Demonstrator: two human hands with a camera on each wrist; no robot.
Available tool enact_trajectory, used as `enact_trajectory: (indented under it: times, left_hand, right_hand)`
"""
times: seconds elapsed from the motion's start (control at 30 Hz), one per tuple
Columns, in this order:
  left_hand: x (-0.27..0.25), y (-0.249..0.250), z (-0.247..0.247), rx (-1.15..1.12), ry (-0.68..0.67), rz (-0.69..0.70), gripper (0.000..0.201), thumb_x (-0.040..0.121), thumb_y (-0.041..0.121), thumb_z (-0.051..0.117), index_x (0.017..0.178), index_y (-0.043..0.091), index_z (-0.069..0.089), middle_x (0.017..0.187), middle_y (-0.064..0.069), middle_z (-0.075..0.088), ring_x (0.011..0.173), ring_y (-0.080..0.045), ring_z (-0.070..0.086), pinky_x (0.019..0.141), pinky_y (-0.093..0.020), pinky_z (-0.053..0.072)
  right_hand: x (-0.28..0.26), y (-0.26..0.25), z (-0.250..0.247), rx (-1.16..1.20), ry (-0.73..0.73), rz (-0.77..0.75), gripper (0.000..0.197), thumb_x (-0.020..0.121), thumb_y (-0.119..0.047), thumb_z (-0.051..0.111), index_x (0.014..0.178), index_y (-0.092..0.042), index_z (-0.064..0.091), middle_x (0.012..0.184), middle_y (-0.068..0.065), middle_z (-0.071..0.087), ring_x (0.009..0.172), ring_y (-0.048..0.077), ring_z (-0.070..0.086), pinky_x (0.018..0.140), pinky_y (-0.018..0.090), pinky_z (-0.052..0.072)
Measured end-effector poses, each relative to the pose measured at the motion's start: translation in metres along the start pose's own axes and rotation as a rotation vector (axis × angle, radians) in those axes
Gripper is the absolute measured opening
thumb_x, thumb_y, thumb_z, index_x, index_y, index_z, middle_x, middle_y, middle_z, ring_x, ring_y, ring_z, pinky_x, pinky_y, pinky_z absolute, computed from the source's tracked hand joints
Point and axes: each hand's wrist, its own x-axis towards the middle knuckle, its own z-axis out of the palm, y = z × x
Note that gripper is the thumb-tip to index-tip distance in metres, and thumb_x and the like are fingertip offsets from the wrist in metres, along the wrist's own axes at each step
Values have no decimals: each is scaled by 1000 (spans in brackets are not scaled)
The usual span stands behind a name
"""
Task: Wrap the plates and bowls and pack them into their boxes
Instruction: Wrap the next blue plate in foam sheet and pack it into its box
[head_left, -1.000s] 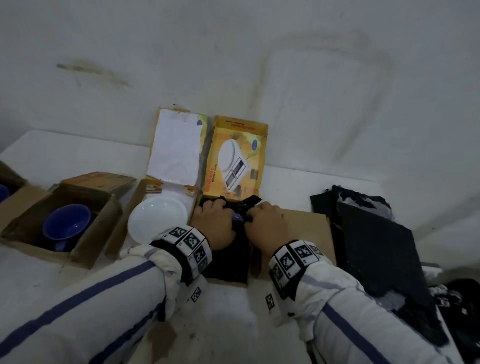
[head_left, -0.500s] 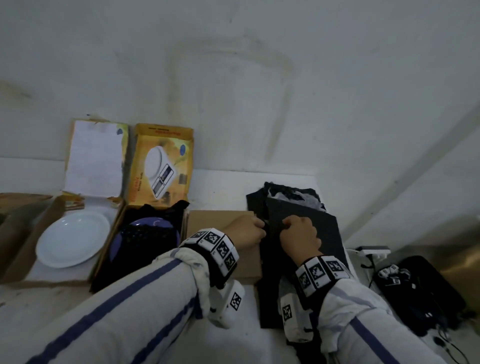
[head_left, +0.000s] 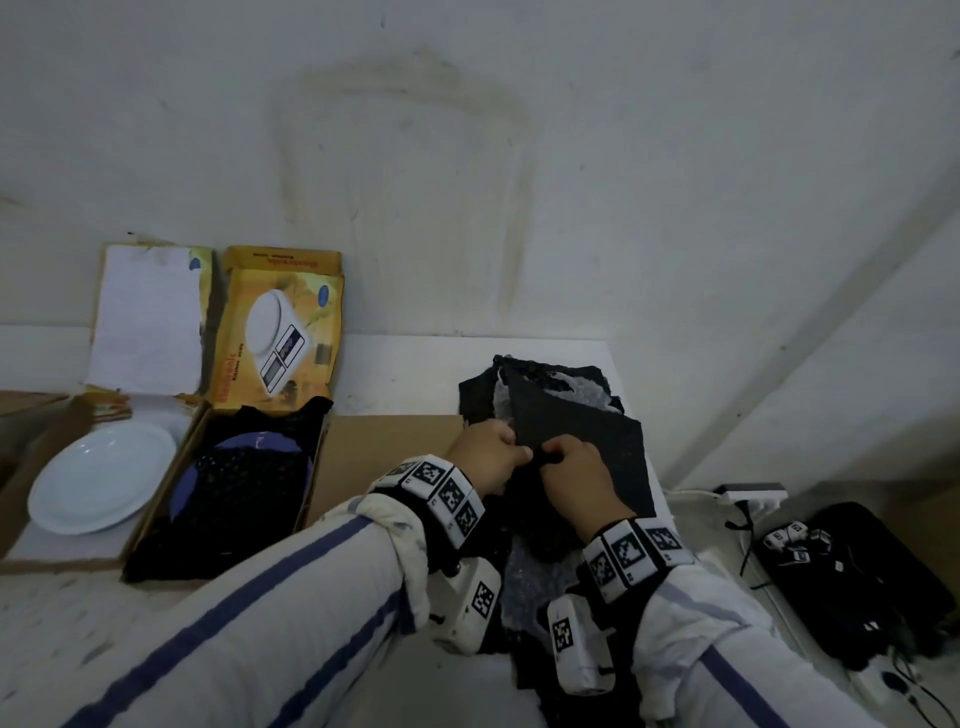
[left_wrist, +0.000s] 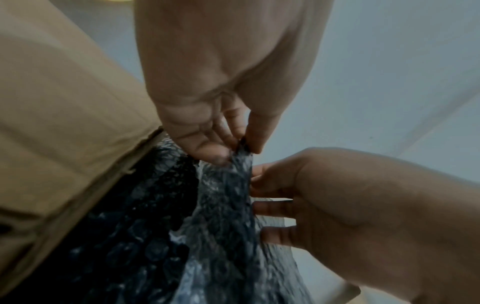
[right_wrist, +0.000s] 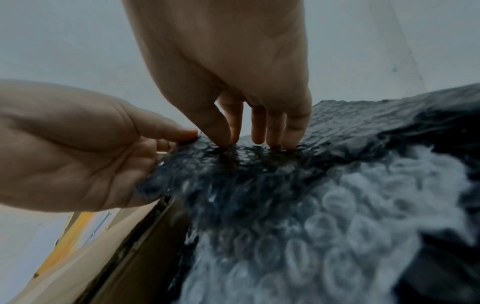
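Here, well left of the grip, a white plate (head_left: 101, 483) lies bare in its open box (head_left: 31, 457); nearer, a blue plate (head_left: 244, 486) under black wrap sits in the next box (head_left: 156, 499). The left hand (head_left: 485, 457) pinches the edge of a black bubble wrap sheet (head_left: 582, 441). Just right, the right hand (head_left: 576, 473) pinches the same edge, fingertips (right_wrist: 275, 142) on the bubbles.

We observe a stained white wall (head_left: 519, 156) behind a white tabletop (head_left: 405, 374), dim even lighting, and a white power strip (head_left: 753, 491) beside the table's right edge.
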Motion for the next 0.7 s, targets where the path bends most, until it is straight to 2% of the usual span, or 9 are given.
enact_trajectory:
  times: [0.1,0.23,0.33,0.37,0.43,0.53,0.57,0.63,0.7]
  left_hand:
    - [-7,9,-7,-185,74,64,29,80,18,62,62,17,40,64,-2,43,61,-18,43,60,-30,34]
    - [-18,15,-38,-532,125,94,21,86,7,51,66,12,47,74,-9,52,73,-22,51,69,-32,38]
    - [-27,11,-67,-681,135,131,10,73,17,55,66,14,49,84,-16,53,82,-26,52,78,-39,39]
    - [-31,10,-76,-705,142,136,8,69,20,55,69,14,50,88,-16,53,85,-27,51,80,-41,39]
    - [-38,1,-95,-745,169,131,14,72,20,54,82,10,53,94,-16,53,90,-28,52,83,-41,39]
    - [-51,-21,-126,-806,216,68,30,74,23,54,102,13,57,102,-19,57,96,-33,56,90,-45,44]
    - [-55,-31,-138,-826,239,36,36,75,23,54,108,9,59,106,-21,58,100,-35,57,94,-48,44]
    - [-66,-50,-160,-856,259,0,39,84,15,48,118,-2,56,114,-25,61,107,-39,58,96,-49,45]
    - [-76,-71,-183,-811,326,7,26,89,8,45,106,-8,57,103,-22,67,100,-37,63,85,-43,52]
  right_hand:
    - [1,1,-10,39,114,-29,33,84,-13,52,116,-17,59,124,11,49,112,30,52,98,35,43]
    - [6,-3,-23,237,228,-39,17,81,-25,60,96,-21,55,105,6,59,101,27,57,91,39,47]
    - [4,-17,-23,439,144,-13,26,85,-38,59,74,-19,44,72,0,50,74,23,54,63,31,41]
    - [3,-23,-21,489,91,-13,31,87,-40,57,70,-19,43,65,-1,46,65,20,48,57,29,35]
    - [0,-37,-14,591,-56,-6,27,88,-40,55,72,-18,52,64,-2,51,60,15,49,54,27,33]
    - [-6,-61,4,679,-261,56,9,89,-25,55,85,-18,58,77,2,62,66,17,56,56,27,38]
    - [-9,-70,11,712,-303,59,10,89,-16,53,81,-20,54,78,4,59,66,19,54,56,27,38]
    - [-15,-88,28,788,-336,41,30,87,4,48,72,-21,42,72,6,51,60,19,47,52,27,34]
    - [-23,-107,47,751,-321,-14,35,84,11,45,70,-21,41,70,5,48,59,18,46,51,27,34]
